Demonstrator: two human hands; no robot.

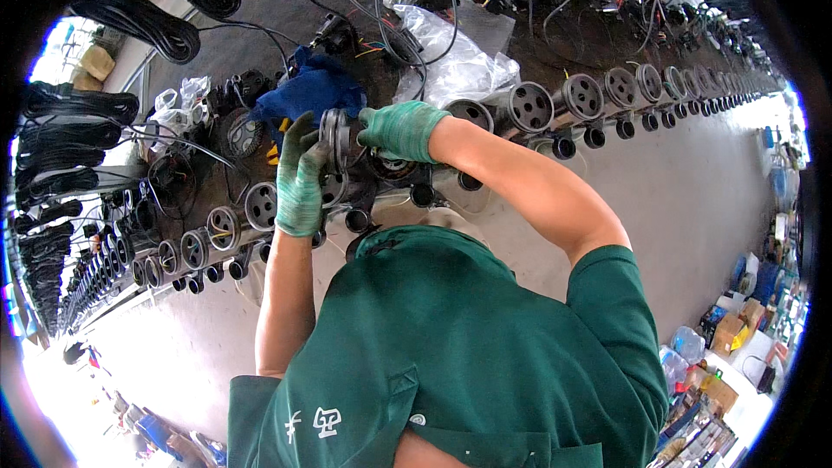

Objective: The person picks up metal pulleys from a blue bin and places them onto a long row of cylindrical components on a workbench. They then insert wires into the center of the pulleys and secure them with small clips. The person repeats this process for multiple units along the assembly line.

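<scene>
Both my hands wear green knit gloves. My left hand (301,180) grips the left side of a round grey metal pump housing (334,134) standing at the bench's front edge. My right hand (400,128) closes over the housing's right side and top. The housing belongs to a long row of identical grey pump bodies (530,107) lined along the bench edge. My green shirt fills the lower middle of the view.
A blue cloth (312,87) lies just behind the housing. Clear plastic bags (459,61) and loose coloured wires (381,43) sit further back. Coils of black cable (139,17) hang at the left. Cartons and bottles (728,338) stand on the floor at the right.
</scene>
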